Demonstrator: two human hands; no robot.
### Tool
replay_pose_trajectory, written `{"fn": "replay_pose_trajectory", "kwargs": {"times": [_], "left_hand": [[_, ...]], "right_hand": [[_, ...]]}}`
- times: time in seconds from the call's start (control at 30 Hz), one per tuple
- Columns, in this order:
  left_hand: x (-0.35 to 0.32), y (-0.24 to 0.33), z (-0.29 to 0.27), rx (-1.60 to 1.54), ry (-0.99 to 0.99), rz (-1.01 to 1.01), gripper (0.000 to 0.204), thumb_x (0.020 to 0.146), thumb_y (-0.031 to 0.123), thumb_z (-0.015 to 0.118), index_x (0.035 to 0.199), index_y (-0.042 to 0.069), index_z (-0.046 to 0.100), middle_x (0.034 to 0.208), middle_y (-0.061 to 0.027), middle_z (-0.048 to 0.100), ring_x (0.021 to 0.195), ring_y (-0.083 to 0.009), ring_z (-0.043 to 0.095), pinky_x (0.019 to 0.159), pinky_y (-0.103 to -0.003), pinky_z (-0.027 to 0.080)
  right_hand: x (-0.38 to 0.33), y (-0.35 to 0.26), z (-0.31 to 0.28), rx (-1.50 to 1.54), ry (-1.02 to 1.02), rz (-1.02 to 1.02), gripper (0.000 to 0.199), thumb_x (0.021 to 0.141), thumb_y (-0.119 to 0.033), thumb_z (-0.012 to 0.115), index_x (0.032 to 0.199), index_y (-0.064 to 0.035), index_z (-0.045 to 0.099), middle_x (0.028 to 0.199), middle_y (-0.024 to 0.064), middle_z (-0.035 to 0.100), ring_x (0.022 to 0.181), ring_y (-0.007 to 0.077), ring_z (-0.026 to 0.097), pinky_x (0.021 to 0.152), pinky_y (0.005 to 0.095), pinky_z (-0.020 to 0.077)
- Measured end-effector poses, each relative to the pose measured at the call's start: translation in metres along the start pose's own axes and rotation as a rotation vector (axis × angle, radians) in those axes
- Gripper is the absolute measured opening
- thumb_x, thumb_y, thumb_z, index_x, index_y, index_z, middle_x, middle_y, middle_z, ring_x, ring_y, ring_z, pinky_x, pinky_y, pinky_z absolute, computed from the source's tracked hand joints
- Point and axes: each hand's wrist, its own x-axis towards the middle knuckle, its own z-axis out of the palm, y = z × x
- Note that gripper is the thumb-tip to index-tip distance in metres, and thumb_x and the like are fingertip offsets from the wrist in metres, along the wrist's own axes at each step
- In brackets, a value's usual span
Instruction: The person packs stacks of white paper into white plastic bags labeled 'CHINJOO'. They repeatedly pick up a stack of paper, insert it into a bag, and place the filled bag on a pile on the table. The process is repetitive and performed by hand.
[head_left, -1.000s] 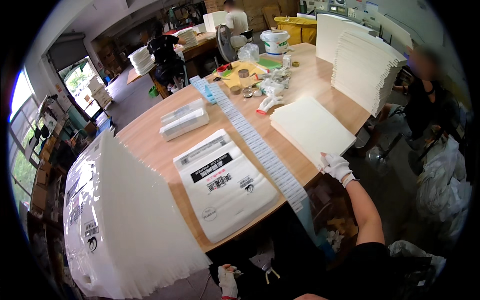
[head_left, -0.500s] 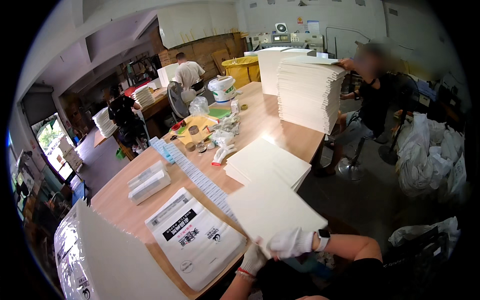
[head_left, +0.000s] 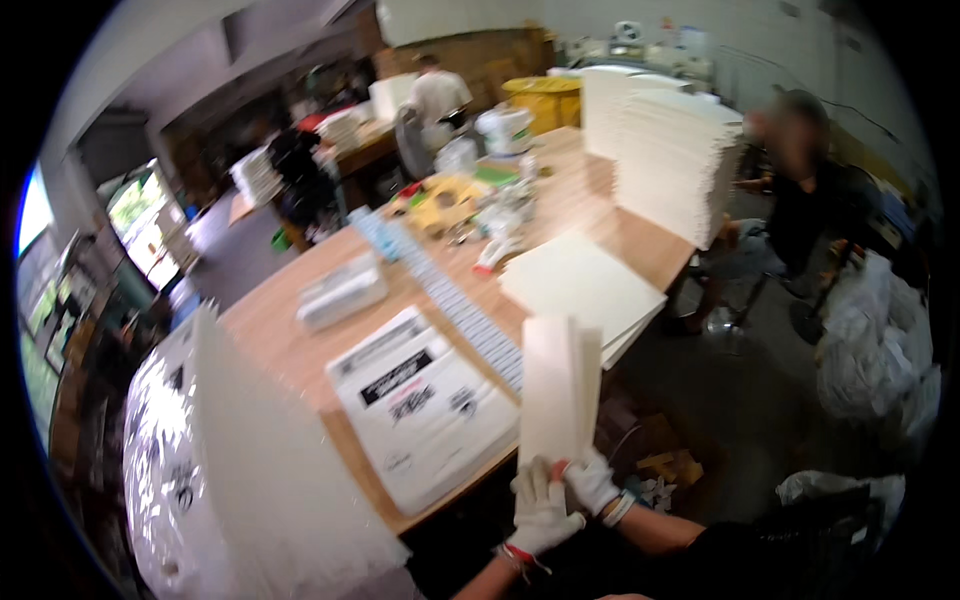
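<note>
Both my hands, in white knit gloves, are at the lower end of a thin stack of cream paper sheets [head_left: 556, 385]. The stack stands tilted up on edge at the table's near edge. My left hand [head_left: 541, 508] presses its fingers on the broad face, thumb out to the right. At the lower right corner, my right hand [head_left: 592, 482] grips the sheets, its fingers partly hidden. Just left lies a pile of printed white plastic bags [head_left: 425, 415]. Beyond the held stack, more cream sheets [head_left: 580, 282] rest in a low pile.
A tall paper stack [head_left: 665, 160] stands at the far right, a person beside it. A blue-white label strip [head_left: 455, 298] crosses the table [head_left: 270, 335]. Left are a wrapped white bundle [head_left: 342, 292] and a large plastic-covered stack [head_left: 270, 480]. Gloves and tape clutter the far middle.
The held sheets have gone from lying slanted to standing on edge, turned narrower toward me. Both hands have shifted slightly right, the left now against the sheets' face. The view has swung left.
</note>
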Motion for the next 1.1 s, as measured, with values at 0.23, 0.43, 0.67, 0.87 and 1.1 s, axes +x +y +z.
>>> {"fn": "replay_pose_trajectory", "kwargs": {"times": [0.23, 0.43, 0.67, 0.87, 1.1], "left_hand": [[0.012, -0.131, -0.01, 0.194, 0.354, -0.403, 0.041, 0.067, 0.033, 0.068, 0.099, 0.009, 0.056, 0.102, -0.01, 0.052, 0.097, -0.0283, 0.045, 0.084, -0.039, 0.036], [0.029, -0.194, -0.018, -0.118, 0.193, -0.364, 0.03, 0.078, 0.038, 0.059, 0.079, 0.009, 0.068, 0.07, -0.0059, 0.065, 0.067, -0.023, 0.061, 0.062, -0.036, 0.047], [0.06, -0.267, -0.021, -0.296, 0.264, -0.35, 0.034, 0.082, 0.042, 0.054, 0.081, 0.011, 0.067, 0.066, -0.0057, 0.062, 0.06, -0.0135, 0.055, 0.058, -0.026, 0.043], [0.107, -0.194, -0.15, -0.2, 0.241, -0.367, 0.024, 0.08, 0.028, 0.056, 0.083, 0.005, 0.063, 0.079, -0.0113, 0.064, 0.076, -0.0236, 0.061, 0.067, -0.032, 0.046], [0.088, -0.115, -0.131, -0.059, 0.543, 0.144, 0.014, 0.077, 0.018, 0.06, 0.084, 0.006, 0.061, 0.085, -0.011, 0.06, 0.089, -0.0296, 0.055, 0.072, -0.038, 0.045]], "right_hand": [[0.08, -0.045, -0.127, -0.296, 0.273, -0.222, 0.004, 0.08, -0.001, 0.05, 0.077, -0.0027, 0.05, 0.068, 0.0022, 0.052, 0.061, 0.0103, 0.048, 0.054, 0.025, 0.0425], [0.053, -0.105, -0.137, -0.578, 0.22, -0.44, 0.022, 0.082, 0.0, 0.048, 0.103, 0.0022, 0.052, 0.083, 0.0056, 0.058, 0.07, 0.0117, 0.053, 0.062, 0.0251, 0.0453], [0.013, -0.065, -0.04, -1.126, -0.654, -0.5, 0.016, 0.071, -0.023, 0.062, 0.079, -0.0095, 0.063, 0.081, 0.0143, 0.058, 0.074, 0.0317, 0.058, 0.061, 0.0412, 0.0466], [0.048, -0.064, 0.023, -1.305, -0.812, 0.09, 0.043, 0.077, -0.046, 0.055, 0.089, -0.0058, 0.061, 0.087, 0.0179, 0.061, 0.086, 0.035, 0.058, 0.074, 0.042, 0.045], [0.128, -0.02, 0.135, -1.274, -0.532, -0.14, 0.049, 0.075, -0.047, 0.056, 0.098, -0.0045, 0.061, 0.096, 0.0194, 0.061, 0.092, 0.0348, 0.057, 0.08, 0.0425, 0.0446]]}}
